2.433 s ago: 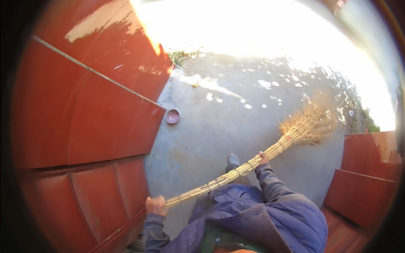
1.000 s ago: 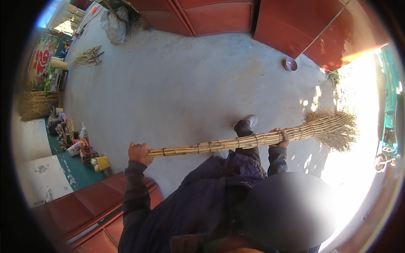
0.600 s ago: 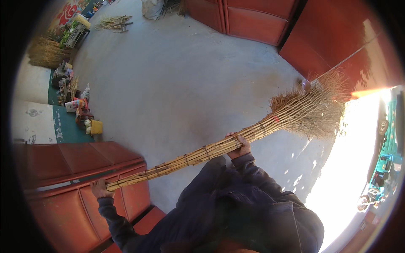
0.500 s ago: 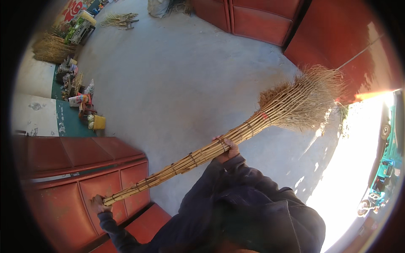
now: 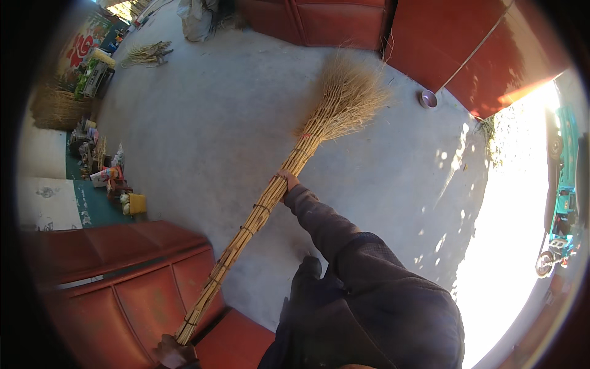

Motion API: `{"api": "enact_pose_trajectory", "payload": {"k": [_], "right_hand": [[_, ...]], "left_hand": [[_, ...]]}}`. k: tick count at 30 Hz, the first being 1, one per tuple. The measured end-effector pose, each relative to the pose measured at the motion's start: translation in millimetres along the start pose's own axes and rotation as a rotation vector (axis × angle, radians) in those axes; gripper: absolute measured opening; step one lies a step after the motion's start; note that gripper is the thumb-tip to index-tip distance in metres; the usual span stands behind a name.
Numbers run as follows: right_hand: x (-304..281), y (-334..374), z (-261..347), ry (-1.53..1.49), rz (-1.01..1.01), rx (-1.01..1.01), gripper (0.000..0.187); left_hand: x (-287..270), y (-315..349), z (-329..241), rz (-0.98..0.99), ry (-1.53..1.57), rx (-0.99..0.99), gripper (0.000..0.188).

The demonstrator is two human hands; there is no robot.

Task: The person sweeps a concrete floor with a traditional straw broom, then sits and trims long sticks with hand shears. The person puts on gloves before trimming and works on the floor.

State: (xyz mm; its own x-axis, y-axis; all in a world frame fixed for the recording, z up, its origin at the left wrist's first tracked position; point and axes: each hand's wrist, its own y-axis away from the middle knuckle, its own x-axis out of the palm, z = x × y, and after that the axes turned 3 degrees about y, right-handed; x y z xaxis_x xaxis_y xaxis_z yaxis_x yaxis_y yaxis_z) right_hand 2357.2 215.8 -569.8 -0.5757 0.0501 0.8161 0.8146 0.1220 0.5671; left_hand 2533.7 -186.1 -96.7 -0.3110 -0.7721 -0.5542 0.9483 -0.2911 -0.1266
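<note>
A long broom (image 5: 243,237) of bound pale stalks slants across the view, from the lower left up to its bushy brown head (image 5: 341,98). Several dark ties circle the stalks, and a red one sits at the neck. My left hand (image 5: 174,352) is closed round the thin end of the handle, in front of the red seat. Farther up the handle, my right hand (image 5: 287,184) grips the stalks from beneath, its arm stretched forward. The broom head appears held above the grey floor; its bristles are slightly blurred.
A red padded sofa (image 5: 147,286) stands at the lower left. Red panels (image 5: 455,46) line the far side, with a small bowl (image 5: 428,99) beside them. A yellow container (image 5: 136,203) and clutter sit along the left wall. Bright sunlight and a teal vehicle (image 5: 562,197) are at the right.
The broom has swung to a steeper angle, its head moving left and away, its handle end dropping nearer me. My right arm has reached forward. The bowl has come into sight.
</note>
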Motion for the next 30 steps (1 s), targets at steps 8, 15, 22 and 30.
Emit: {"api": "enact_pose_trajectory", "payload": {"k": [8, 15, 22, 30], "right_hand": [[-122, 93, -135, -0.228, -0.055, -0.056, 0.026], [-207, 237, -174, -0.319, -0.271, -0.328, 0.02], [-209, 290, -202, -0.266, -0.285, -0.417, 0.017], [-127, 236, -204, -0.271, -0.091, -0.191, 0.02]], "left_hand": [[67, -54, 96, -0.024, 0.274, 0.327, 0.026], [178, -42, 58, -0.139, 0.512, 0.495, 0.026], [274, 10, 64, -0.302, 0.697, 0.602, 0.037], [281, 20, 177, 0.031, 0.758, 0.388, 0.043]]}}
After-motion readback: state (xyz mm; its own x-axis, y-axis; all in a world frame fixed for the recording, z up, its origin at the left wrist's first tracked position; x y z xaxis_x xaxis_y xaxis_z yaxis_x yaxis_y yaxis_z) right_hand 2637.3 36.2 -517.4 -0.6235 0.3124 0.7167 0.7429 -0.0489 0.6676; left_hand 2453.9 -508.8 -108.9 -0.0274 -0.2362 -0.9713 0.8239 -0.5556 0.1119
